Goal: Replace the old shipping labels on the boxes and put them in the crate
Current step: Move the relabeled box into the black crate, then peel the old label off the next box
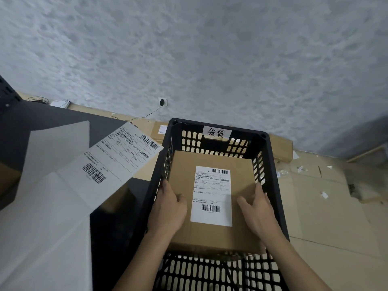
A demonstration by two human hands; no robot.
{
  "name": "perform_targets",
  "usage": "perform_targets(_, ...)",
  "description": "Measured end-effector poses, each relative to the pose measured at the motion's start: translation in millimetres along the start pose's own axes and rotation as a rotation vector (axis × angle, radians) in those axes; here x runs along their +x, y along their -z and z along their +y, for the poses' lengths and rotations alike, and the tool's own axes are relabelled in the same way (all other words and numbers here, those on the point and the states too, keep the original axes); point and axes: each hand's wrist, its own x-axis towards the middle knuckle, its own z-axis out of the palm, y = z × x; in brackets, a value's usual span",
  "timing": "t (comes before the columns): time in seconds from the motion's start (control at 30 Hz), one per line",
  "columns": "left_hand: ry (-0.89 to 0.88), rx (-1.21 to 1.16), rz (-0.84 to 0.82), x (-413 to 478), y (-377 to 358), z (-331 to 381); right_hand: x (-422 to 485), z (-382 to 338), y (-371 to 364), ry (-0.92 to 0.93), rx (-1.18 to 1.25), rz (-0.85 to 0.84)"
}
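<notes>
A brown cardboard box (184, 169) lies inside the black slotted crate (273, 164), with a white shipping label (212, 196) stuck on its top face. My left hand (168, 208) grips the box's left edge, thumb on top. On the right edge, my right hand (258, 208) holds the box with its thumb on top and fingers down the side. A white tag with handwriting (217, 132) marks the crate's far wall.
A strip of white labels (117, 156) with barcodes lies across the dark table (52, 118) at left, running onto blank backing sheets. Flattened cardboard (325, 206) covers the floor to the right. A small box (160, 131) sits behind the crate; a plug and cable hang on the wall.
</notes>
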Motion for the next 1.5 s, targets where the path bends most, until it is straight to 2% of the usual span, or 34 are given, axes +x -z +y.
perform_targets(0.1, -0.06, 0.035, 0.052, -6.4, 4.7, 4.9, -2.3, -8.3, 5.9, 0.015, -0.063, 0.034)
perform_targets(0.17, -0.115, 0.043, 0.08, -14.4, 10.1, 11.1, -6.5, -17.0, 13.9, 0.093, -0.121, 0.09)
perform_targets(0.33, -0.301, 0.081, 0.224, -53.2, 33.2, 34.6, -28.7, -64.3, 42.4, 0.434, -0.216, 0.12)
perform_targets(0.43, -0.309, 0.049, 0.339, -83.4, 56.9, 51.6, -46.3, -106.2, 55.1, 0.641, -0.125, 0.069)
perform_targets(0.5, -0.305, 0.02, 0.421, -105.2, 72.3, 59.8, -57.1, -128.8, 56.5, 0.775, -0.172, 0.034)
perform_targets(0.73, -0.07, 0.132, 0.784, -196.0, 110.7, 32.7, -104.2, -175.9, 42.4, 1.119, -0.318, -0.139)
perform_targets(0.83, 0.067, 0.171, 0.9, -248.7, 122.3, 1.6, -140.4, -186.8, 24.7, 1.241, -0.283, -0.256)
perform_targets(0.97, 0.241, 0.093, 1.032, -332.2, 128.2, -49.0, -199.2, -199.9, -9.1, 1.369, -0.212, -0.434)
perform_targets(1.23, 0.457, 0.018, 1.263, -472.3, 136.0, -149.3, -345.7, -199.8, -86.4, 1.511, -0.116, -0.722)
perform_targets(1.5, 0.606, -0.026, 1.381, -592.5, 155.4, -233.5, -495.2, -187.6, -143.4, 1.589, -0.073, -0.858)
